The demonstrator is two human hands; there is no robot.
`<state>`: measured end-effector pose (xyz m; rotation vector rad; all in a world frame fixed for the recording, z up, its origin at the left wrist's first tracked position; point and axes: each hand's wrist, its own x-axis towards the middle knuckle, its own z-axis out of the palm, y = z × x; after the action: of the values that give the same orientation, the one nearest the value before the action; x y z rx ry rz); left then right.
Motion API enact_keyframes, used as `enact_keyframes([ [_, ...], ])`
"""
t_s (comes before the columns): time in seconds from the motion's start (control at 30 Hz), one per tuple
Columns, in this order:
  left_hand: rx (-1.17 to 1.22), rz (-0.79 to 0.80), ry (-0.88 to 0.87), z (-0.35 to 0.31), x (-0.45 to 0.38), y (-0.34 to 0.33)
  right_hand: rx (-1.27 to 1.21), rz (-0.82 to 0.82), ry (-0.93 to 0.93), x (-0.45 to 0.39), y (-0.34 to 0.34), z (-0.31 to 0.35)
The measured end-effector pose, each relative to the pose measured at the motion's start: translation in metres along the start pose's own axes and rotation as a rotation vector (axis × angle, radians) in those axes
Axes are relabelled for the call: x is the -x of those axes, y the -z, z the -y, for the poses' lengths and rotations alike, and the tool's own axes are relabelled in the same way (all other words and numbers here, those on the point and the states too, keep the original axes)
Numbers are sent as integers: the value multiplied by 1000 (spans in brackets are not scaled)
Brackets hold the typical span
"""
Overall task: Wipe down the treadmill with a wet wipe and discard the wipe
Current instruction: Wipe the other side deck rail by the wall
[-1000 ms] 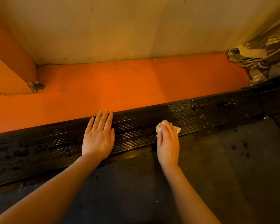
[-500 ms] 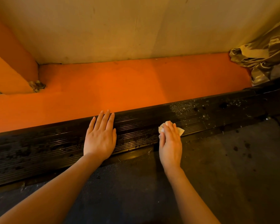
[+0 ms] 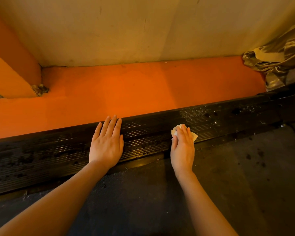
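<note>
While left hand lies flat, right hand presses crumpled wipe on ribbed rail

Home workout corner: treadmill, orange floor

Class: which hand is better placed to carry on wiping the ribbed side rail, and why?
Right. The right hand already presses the wet wipe onto the side rail; the left hand lies flat and bare.

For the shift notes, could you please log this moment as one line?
phase: wiping | right hand: presses wet wipe on treadmill side rail | left hand: flat on rail | wipe: not discarded
</note>
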<state>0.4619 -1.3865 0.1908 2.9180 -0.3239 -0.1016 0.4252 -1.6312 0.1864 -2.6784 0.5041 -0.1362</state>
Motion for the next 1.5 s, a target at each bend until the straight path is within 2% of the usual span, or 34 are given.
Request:
enact_keyframes([
  [0.2,19,-3,3,1,1,-1,-10,13,0,8,-1,9],
  [0.37,12,1,4,0,0,-1,27,106,150,27,-3,20],
  [0.53,14,-1,4,1,0,-1,57,244,384,25,-7,25],
  [0.6,10,3,3,0,0,0,53,226,358,18,-4,18],
  [0.7,5,7,4,0,0,0,58,141,178,6,2,8],
  [0.77,6,8,3,0,0,0,60,114,125,6,2,11],
  [0.83,3,6,4,0,1,0,39,144,189,14,-2,22],
  [0.93,-1,8,2,0,0,0,49,246,382,30,-13,35],
  [1.0,-1,10,4,0,0,1,57,262,412,27,-13,35],
  [1.23,4,17,10,0,0,1,81,160,160,-25,5,3],
  [1.4,12,19,10,-1,0,2,103,153,153,-30,8,-2],
  [1.5,33,67,25,-2,-1,6,116,201,167,-31,15,-1],
])
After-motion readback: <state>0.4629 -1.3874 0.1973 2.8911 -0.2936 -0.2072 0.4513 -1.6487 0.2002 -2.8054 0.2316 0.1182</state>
